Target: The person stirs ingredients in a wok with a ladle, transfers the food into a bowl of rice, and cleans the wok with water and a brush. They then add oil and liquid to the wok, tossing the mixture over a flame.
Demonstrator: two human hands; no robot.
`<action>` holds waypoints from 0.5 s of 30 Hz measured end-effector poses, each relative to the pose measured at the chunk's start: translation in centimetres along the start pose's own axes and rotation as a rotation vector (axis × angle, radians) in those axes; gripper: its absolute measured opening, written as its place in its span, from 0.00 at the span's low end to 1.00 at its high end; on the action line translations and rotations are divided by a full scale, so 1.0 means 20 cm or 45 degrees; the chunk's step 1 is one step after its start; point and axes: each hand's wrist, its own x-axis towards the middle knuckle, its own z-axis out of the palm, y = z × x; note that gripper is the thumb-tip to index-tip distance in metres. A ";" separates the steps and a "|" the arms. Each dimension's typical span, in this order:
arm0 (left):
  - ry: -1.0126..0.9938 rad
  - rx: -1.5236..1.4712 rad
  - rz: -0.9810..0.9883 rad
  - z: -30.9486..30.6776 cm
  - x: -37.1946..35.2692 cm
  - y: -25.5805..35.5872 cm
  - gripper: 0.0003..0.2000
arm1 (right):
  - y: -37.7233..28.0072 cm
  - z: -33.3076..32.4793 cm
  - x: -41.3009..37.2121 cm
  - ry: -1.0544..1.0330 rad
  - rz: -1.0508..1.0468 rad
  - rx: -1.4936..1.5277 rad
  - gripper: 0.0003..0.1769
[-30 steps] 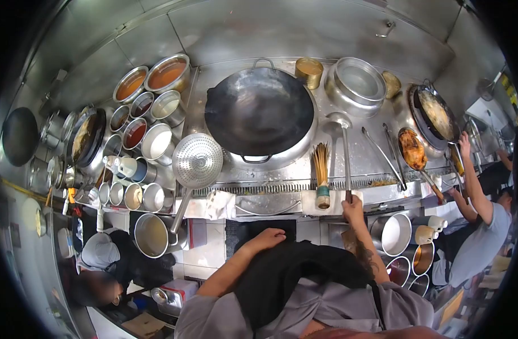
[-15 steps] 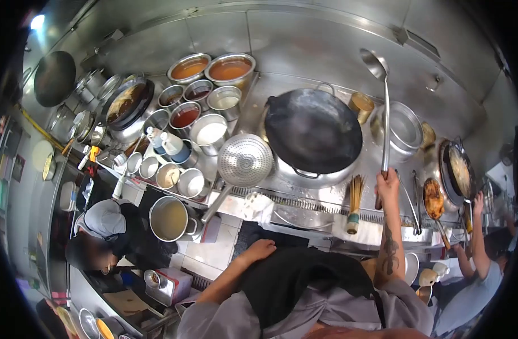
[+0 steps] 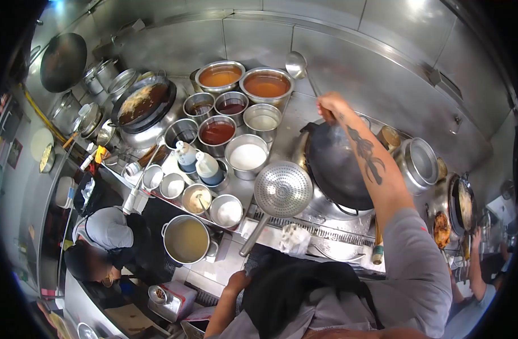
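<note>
My right hand point(image 3: 332, 105) is closed on the handle of a long steel ladle point(image 3: 296, 65). It reaches over the far-left rim of the black wok point(image 3: 332, 161). The ladle's bowl hangs beyond the hand, just right of a steel bowl of orange liquid point(image 3: 267, 86). My forearm hides part of the wok. My left hand point(image 3: 238, 281) is low beside my apron point(image 3: 304, 282), below the handle end of a perforated skimmer point(image 3: 283, 188). Its fingers do not show clearly. The skimmer lies across the counter edge, left of the wok.
Several steel pots with red sauce point(image 3: 218, 132), white contents point(image 3: 247, 155) and other liquids crowd the counter. Two squeeze bottles point(image 3: 207, 168) stand among them. A pot of cloudy liquid point(image 3: 186, 240) is lower left, near a bent-over co-worker point(image 3: 107, 231). A bamboo brush point(image 3: 378, 248) lies right.
My right hand has swung left and forward with the ladle, across the wok towards the sauce pots. My left hand has drawn back and down. The view has shifted.
</note>
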 end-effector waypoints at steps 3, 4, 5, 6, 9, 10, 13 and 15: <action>0.016 -0.064 -0.125 -0.08 -0.02 -0.07 0.24 | -0.03 0.31 0.24 0.019 0.015 -0.085 0.06; 0.037 -0.064 -0.126 -0.08 -0.02 -0.11 0.22 | -0.03 0.40 0.30 0.029 -0.017 -0.108 0.07; 0.034 -0.071 -0.132 -0.09 -0.02 -0.14 0.22 | -0.06 0.47 0.30 0.022 -0.015 -0.114 0.07; 0.058 -0.112 -0.137 -0.10 -0.03 -0.17 0.22 | -0.11 0.54 0.28 0.045 0.029 -0.171 0.07; 0.104 -0.151 -0.127 -0.05 -0.02 -0.29 0.20 | -0.22 0.64 0.27 -0.002 0.114 -0.309 0.07; 0.127 -0.136 -0.105 -0.01 0.00 -0.35 0.19 | -0.24 0.66 0.29 -0.089 0.198 -0.239 0.06; 0.025 -0.141 -0.181 -0.05 -0.01 -0.35 0.19 | -0.25 0.67 0.46 -0.366 0.405 0.271 0.05; 0.024 -0.138 -0.141 -0.03 0.01 -0.38 0.19 | -0.27 0.63 0.50 -0.546 0.516 0.720 0.07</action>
